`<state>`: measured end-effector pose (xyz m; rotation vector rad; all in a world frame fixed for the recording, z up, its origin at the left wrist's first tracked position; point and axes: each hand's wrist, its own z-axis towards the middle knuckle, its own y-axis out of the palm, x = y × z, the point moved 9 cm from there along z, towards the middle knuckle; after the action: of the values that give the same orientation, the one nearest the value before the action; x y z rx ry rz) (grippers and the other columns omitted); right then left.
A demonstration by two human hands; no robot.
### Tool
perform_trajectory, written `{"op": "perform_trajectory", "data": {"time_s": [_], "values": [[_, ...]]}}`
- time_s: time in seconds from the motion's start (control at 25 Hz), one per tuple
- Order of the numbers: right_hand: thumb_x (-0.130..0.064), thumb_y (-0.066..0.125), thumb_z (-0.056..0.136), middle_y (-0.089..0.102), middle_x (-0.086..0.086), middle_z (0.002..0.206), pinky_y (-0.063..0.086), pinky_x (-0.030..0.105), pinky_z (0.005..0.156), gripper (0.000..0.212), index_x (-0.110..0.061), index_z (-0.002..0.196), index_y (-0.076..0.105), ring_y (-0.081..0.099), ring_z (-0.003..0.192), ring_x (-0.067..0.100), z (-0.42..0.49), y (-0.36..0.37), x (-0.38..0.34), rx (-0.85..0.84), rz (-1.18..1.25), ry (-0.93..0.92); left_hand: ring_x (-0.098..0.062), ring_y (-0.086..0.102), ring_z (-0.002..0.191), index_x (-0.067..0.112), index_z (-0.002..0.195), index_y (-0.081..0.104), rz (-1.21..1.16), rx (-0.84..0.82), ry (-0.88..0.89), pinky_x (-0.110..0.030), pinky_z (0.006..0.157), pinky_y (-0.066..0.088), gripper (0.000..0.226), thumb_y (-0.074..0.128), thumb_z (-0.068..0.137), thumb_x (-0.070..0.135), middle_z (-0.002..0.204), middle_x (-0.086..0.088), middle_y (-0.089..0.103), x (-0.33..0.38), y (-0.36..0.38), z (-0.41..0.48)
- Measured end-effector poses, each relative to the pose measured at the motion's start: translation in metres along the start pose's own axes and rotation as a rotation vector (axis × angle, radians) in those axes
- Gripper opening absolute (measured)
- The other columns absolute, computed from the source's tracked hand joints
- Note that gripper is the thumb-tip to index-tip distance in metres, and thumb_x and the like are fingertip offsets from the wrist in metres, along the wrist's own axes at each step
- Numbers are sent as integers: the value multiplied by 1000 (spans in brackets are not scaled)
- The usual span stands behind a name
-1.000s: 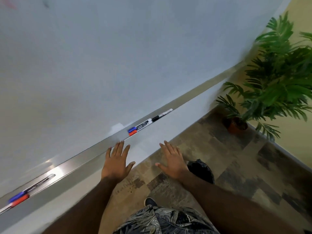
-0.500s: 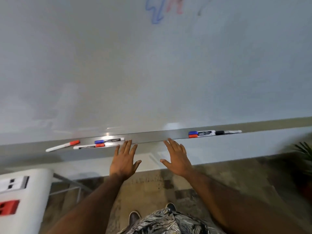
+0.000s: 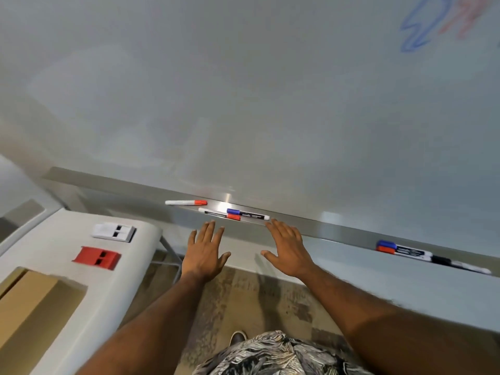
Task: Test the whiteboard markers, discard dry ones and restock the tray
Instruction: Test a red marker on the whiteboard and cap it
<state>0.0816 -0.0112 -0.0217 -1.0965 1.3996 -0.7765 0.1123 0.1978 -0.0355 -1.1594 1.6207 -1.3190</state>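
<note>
Pale grey whiteboard (image 3: 243, 90) rises beyond the left hand (image 3: 204, 253) and right hand (image 3: 288, 251); its metal tray (image 3: 338, 231) runs just past them. Both hands hover flat, fingers spread (nothing held). Three markers (image 3: 247, 214) lie on the tray just ahead of them; other markers (image 3: 405, 251) sit well off to the right.

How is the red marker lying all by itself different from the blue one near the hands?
The lone red-capped marker has a plain white barrel; the blue-capped marker has a dark label. The red one's cap points right, the blue one's left. The red one lies alone, the blue one alongside another marker. Both lie capped on the whiteboard tray.
</note>
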Motion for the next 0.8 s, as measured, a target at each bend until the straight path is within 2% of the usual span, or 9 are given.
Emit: {"op": "perform_trajectory", "data": {"time_s": [0.24,0.44,0.68,0.8], "values": [[-52,52,95,14,0,164,7,45,123,77,-24,156,13,13,151,22,39,7,-38,-36,-30,-57,-28,-10,151,28,156,-1,-33,-39,-66,-48,119,-7,79,18,91,70,164,-5,-12,-41,6,3],[-50,58,92,30,3,158,19,43,119,75,-20,152,25,28,145,24,72,8,-58,-29,-43,-88,-26,-11,151,29,156,-3,-53,-68,-69,-47,120,-7,78,23,94,68,164,-4,-13,-61,3,20],[-43,57,93,59,7,127,42,38,99,47,-17,132,52,53,115,26,114,18,-81,-119,-128,-90,-26,-10,151,26,156,-4,-46,-89,-65,-47,122,-3,78,22,94,67,164,-5,-11,-79,0,40],[-39,54,95,64,10,119,52,39,86,42,-14,129,52,61,102,28,134,26,-97,-174,-127,-53,-26,-8,152,26,156,-3,-63,-82,-74,-47,123,-2,79,21,93,68,165,-5,-9,-84,0,48]]}}
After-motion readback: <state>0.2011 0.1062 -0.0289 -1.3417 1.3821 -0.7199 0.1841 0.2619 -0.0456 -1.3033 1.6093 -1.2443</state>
